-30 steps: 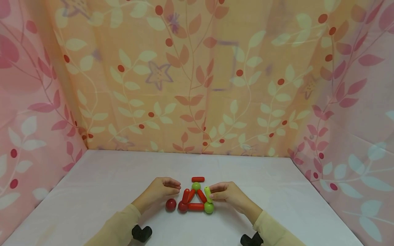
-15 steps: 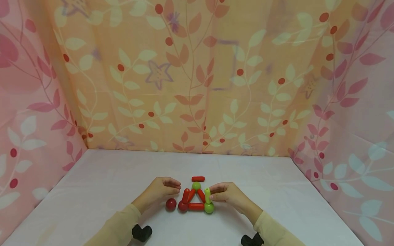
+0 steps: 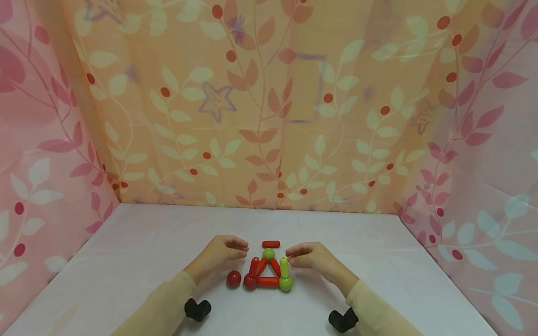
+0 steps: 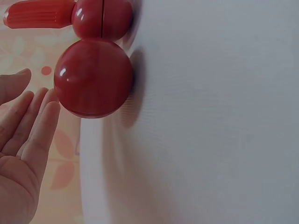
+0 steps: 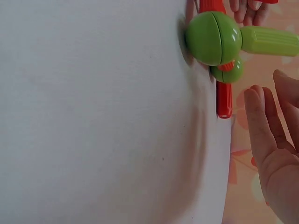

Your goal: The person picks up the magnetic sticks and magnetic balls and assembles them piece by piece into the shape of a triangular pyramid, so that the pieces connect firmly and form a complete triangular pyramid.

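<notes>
On the table, toy rods and balls form a triangle of red rods (image 3: 267,282) with a red ball (image 3: 250,281) at front left, a green ball (image 3: 286,283) at front right and another green ball (image 3: 268,254) at the back. A red rod (image 3: 254,267) stands up from the red corner ball. From the front green ball rises a light-green rod (image 5: 268,41). My right hand (image 3: 313,256) hovers beside that rod's top, holding nothing, fingers relaxed. My left hand (image 3: 222,252) is held left of the triangle with its fingers extended, holding nothing.
A loose red ball (image 4: 93,78) sits just left of the triangle. One more red rod (image 3: 271,244) lies behind the back green ball. Patterned curtains (image 3: 260,116) border the white table (image 3: 168,228) at the back and both sides.
The light-green rod went from tilted to upright on the green ball. My right hand has let go of it and lifted slightly away. The left hand has risen a little.
</notes>
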The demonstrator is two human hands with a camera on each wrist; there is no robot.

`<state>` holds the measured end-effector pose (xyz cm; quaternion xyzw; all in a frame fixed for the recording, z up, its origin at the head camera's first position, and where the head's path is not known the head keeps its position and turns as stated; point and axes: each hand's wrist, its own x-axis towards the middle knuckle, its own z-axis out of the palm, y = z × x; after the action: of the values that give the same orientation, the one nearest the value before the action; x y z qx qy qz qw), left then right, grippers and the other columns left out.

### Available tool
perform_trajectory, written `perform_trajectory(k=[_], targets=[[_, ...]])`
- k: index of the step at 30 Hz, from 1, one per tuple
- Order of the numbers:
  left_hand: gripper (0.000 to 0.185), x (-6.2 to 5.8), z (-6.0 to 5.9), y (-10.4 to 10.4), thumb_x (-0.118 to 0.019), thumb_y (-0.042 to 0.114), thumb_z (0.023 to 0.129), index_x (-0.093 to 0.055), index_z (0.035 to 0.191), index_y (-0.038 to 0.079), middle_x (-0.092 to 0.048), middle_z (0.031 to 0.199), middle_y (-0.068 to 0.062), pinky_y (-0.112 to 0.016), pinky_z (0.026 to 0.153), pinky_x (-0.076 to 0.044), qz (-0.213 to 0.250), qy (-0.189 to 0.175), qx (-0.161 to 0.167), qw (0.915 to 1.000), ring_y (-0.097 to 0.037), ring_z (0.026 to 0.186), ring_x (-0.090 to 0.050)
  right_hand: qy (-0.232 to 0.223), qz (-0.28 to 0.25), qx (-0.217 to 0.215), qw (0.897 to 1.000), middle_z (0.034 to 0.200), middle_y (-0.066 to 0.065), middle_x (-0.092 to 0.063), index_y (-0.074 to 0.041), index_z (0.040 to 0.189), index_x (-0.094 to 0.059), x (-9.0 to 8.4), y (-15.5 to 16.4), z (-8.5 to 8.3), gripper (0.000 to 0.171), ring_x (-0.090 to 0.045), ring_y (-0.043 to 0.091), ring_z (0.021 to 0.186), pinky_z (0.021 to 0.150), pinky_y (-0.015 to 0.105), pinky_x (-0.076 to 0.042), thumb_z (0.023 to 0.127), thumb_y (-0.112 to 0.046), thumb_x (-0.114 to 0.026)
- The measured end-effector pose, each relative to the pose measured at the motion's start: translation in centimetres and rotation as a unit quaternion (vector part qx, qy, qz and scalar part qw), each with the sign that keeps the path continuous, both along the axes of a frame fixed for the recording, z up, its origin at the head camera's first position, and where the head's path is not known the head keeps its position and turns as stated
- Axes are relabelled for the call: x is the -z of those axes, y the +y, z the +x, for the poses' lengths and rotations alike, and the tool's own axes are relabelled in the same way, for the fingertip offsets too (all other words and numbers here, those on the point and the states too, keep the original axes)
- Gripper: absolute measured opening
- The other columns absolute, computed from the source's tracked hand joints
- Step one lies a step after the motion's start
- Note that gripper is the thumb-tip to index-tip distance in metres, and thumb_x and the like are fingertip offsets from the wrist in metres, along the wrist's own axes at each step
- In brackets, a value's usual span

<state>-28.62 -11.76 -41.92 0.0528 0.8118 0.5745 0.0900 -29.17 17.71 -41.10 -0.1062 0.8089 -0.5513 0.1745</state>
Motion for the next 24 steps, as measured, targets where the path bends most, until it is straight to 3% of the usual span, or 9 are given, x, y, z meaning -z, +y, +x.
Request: perform_trajectory(k=[10,17,24], targets=[[0.031,-0.2,-1.3,0.8,-0.073,0.011,0.088,-0.069,0.116,0.0,-0.073,0.111,-0.011,-0.034,0.09,-0.058,-0.011,0.01,-0.001,0.9999,-0.015,0.096,-0.069,0.015,0.019,0.088,0.996,0.114,0.015,-0.073,0.0,0.117,-0.071,-0.2,-1.1,-1.9,0.03,-0.069,0.013,0.091,0.089,0.034,-0.058,0.09,-0.013,-0.071],[0.029,-0.1,-2.4,1.2,-0.074,0.011,0.087,-0.071,0.115,0.004,-0.073,0.112,-0.008,-0.036,0.09,-0.058,-0.042,0.011,-0.006,0.999,-0.015,0.096,-0.067,0.012,0.012,0.106,0.994,0.12,0.016,-0.071,0.002,0.12,-0.069,0.1,-1.8,-3.2,0.032,-0.073,0.017,0.094,0.089,0.036,-0.058,0.09,-0.009,-0.071],[0.03,0.5,-3.2,1.5,-0.074,0.01,0.087,-0.07,0.115,0.002,-0.072,0.11,-0.01,-0.036,0.088,-0.059,-0.042,-0.018,-0.012,0.9989,-0.016,0.092,-0.067,0.002,0.03,0.111,0.993,0.116,0.017,-0.072,0.002,0.118,-0.07,0.6,-2.3,-4.4,0.03,-0.073,0.017,0.091,0.087,0.033,-0.059,0.09,-0.007,-0.071]])
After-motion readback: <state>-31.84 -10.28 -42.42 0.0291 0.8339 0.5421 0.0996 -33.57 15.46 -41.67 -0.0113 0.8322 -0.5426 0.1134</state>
